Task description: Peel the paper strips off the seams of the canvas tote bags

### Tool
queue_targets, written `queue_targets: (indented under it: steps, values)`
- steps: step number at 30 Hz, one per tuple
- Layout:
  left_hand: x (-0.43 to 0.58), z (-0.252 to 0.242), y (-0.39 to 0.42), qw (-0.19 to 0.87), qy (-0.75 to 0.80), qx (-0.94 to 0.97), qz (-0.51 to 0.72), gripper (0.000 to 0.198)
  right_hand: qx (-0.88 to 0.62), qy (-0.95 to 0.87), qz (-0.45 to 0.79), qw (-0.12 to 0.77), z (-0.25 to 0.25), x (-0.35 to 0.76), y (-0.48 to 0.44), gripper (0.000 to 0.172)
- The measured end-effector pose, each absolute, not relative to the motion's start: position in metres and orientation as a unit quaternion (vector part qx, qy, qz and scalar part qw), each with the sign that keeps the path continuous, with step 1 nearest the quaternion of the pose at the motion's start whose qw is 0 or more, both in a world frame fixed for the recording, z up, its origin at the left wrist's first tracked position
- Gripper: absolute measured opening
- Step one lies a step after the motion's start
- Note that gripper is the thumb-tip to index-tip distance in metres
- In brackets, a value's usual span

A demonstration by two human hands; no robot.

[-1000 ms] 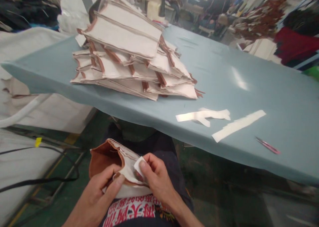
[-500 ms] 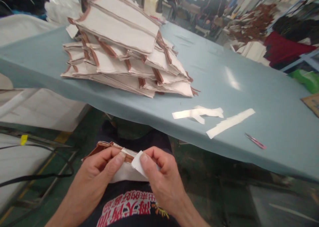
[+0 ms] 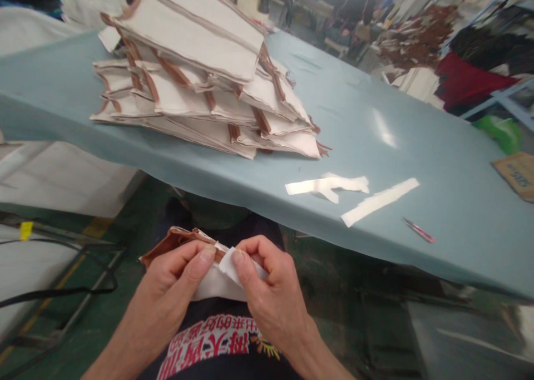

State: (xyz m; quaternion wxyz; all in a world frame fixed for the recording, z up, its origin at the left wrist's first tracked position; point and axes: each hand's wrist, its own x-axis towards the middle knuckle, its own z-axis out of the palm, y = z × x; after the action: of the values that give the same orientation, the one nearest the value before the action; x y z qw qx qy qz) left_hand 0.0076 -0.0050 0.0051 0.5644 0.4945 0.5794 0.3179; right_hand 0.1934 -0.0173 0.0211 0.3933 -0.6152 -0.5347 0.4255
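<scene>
Over my lap lies a white fabric piece with brown edging, its kind not plain, like those stacked on the table. My left hand pinches its edge between thumb and fingers. Close beside it, my right hand is closed on a small white strip, thumb on top, right at the brown edge. Part of the fabric is hidden under both hands. On the table ahead lie loose white strips and a pair of pink-handled thread snips.
A tall stack of white fabric pieces with brown edging stands on the blue-green table. A piece of brown cardboard lies at the right edge. At the left is a metal frame with a black cable.
My hands have come slightly closer together along the brown edge. The fabric's left end has risen a little. The table's contents have shifted slightly left and up in view.
</scene>
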Motion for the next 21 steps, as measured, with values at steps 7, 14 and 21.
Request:
queue_targets:
  steps: [7, 14, 21]
  values:
    - [0.002, 0.001, -0.002, 0.564, 0.541, 0.549, 0.296, 0.06, -0.615, -0.525, 0.436, 0.395, 0.02, 0.192, -0.02, 0.026]
    - [0.004, 0.002, -0.001, 0.548, 0.534, 0.569, 0.301, 0.055, -0.624, -0.527, 0.424, 0.392, 0.02, 0.188, -0.018, 0.025]
    - [0.014, 0.005, -0.007, 0.528, 0.583, 0.516, 0.339, 0.055, -0.626, -0.567, 0.354, 0.401, 0.012, 0.183, -0.016, 0.024]
